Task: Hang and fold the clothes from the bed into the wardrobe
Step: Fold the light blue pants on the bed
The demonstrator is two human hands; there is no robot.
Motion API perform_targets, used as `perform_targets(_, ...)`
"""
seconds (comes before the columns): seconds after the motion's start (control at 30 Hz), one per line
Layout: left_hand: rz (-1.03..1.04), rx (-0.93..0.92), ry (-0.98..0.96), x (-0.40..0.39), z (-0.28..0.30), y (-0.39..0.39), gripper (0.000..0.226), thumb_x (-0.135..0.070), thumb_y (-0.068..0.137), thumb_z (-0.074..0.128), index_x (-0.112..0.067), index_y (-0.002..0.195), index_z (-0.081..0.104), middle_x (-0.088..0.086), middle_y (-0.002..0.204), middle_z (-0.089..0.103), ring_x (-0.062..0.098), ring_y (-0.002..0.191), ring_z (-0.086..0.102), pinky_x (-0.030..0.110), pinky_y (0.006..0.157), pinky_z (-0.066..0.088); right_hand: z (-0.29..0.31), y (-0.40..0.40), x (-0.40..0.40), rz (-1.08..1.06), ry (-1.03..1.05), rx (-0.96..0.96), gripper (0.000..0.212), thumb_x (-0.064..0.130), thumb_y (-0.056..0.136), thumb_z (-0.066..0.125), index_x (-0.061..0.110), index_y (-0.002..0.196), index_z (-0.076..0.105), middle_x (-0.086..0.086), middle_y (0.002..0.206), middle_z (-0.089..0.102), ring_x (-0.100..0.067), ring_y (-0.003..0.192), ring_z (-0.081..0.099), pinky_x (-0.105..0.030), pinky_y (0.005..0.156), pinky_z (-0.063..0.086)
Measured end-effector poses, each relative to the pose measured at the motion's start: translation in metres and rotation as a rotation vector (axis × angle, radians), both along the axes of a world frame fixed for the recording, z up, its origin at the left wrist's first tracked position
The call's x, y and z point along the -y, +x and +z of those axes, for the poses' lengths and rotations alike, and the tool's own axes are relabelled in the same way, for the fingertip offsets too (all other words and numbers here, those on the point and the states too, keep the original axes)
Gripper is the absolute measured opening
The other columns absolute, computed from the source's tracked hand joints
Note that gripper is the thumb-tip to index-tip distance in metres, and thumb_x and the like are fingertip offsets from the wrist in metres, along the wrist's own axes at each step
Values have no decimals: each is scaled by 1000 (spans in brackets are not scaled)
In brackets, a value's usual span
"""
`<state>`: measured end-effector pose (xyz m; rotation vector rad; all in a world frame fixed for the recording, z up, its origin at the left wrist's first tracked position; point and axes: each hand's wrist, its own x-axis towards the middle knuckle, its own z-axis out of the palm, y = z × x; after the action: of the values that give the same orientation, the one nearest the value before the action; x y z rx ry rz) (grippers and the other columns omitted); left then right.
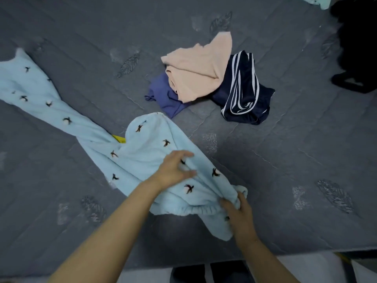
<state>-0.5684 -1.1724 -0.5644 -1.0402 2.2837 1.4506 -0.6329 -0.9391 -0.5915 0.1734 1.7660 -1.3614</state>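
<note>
Light blue fleece trousers (pixel 142 152) with small dark bird motifs lie twisted across the grey bed (pixel 285 150), one leg stretching to the far left. My left hand (pixel 173 170) pinches the fabric near the middle of the trousers. My right hand (pixel 238 217) grips the gathered elastic waistband at the near end. A small yellow tag (pixel 119 139) peeks out from a fold of the trousers.
Further back lie a peach garment (pixel 200 74), a purple-blue garment (pixel 165 97) under it and navy shorts with white stripes (pixel 244 94). A light blue item (pixel 318 1) sits at the top right corner. Dark shapes stand at the right edge. The bed's near edge runs along the bottom.
</note>
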Motion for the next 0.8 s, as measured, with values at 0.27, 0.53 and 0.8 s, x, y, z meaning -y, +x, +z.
perform_targets(0.27, -167, 353, -369, -105, -43, 60, 113, -77, 68, 61, -46, 149, -12, -19, 155, -14, 9, 145, -19, 57, 110, -18, 6, -51, -10, -109, -178, 236, 33, 19, 90, 65, 13, 123, 61, -7, 112, 71, -22, 102, 69, -30, 76, 58)
perform_targets(0.53, 308, -78, -110, -60, 0, 55, 31, -16, 86, 45, -20, 111, 64, 7, 110, 68, 25, 102, 62, 37, 90, 48, 9, -46, -24, 599, 414, -451, 47, 12, 91, 61, 17, 135, 45, -12, 132, 49, -19, 108, 53, -10, 84, 36)
perform_targets(0.8, 133, -324, 13, -8, 162, 73, 30, -13, 82, 45, -22, 103, 64, -2, 106, 69, 16, 102, 63, 29, 89, 49, 126, 2, 52, 891, -148, -713, 86, 47, 76, 79, 41, 145, 27, 23, 147, 32, 13, 133, 27, -6, 106, 25)
